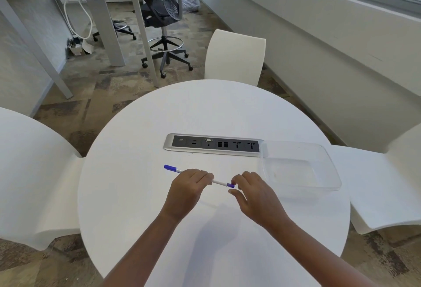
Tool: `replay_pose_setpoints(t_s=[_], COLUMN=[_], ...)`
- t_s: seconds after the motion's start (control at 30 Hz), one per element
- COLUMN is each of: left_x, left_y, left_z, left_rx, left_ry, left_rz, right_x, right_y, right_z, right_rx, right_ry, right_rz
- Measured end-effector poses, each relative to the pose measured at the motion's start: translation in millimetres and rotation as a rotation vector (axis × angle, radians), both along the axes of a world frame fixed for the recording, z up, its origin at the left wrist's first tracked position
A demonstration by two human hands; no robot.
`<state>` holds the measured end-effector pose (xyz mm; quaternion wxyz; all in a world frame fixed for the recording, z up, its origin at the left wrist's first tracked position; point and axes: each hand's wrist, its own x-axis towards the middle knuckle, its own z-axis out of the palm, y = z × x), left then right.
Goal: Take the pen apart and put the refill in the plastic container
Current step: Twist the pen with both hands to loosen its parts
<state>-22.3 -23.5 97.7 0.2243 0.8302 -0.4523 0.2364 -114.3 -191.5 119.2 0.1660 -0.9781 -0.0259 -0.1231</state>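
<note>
A pen (pixel 219 182) is held just above the round white tabletop (pixel 205 109), near the middle. The left hand (pixel 189 186) is curled round the white body of the pen. The right hand (pixel 252 192) pinches the blue tip at its right end. The blue cap sticks out past the left hand, to the far left. The plastic container (pixel 293 170) sits on the right, just beside the right hand, with nothing in it. A grey socket strip (pixel 214 145) lies farther back, touching the container's far left corner.
</note>
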Motion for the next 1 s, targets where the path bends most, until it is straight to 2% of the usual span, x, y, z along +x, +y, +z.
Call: replay_pose_setpoints(t_s=[0.13, 0.27, 0.4, 0.57, 0.6, 0.63, 0.7, 0.87, 1.0], left_x=[1, 3, 6, 8, 8, 8, 9, 9, 9], left_y=[-2, -5, -7, -9, -9, -9, -9, -8, -8], left_z=[0, 1, 2, 3, 3, 3, 3, 4, 4], left_rx=[-0.013, -0.022, -0.023, -0.009, -0.005, -0.003, -0.007, -0.016, -0.016], left_ry=[0.006, 0.007, 0.005, -0.024, -0.024, -0.022, -0.016, -0.01, -0.02], left_rz=[0.003, -0.002, 0.0, -0.005, -0.006, -0.005, 0.0, -0.003, -0.016], right_x=[6, 9, 15, 22, 21, 21, 21, 10, 8], right_y=[-3, -3, -1, -4, -5, -6, -5, 0, 1], right_z=[0, 1, 4, 15, 16, 16, 16, 7, 9], right_rx=[-0.154, -0.094, 0.304, 1.156, 1.267, 1.29, 1.085, 0.297, 0.049], right_ry=[-0.161, -0.112, 0.179, 0.573, 0.639, 0.672, 0.621, 0.224, 0.028], right_rz=[0.053, 0.038, -0.085, -0.273, -0.301, -0.307, -0.268, -0.126, -0.006])
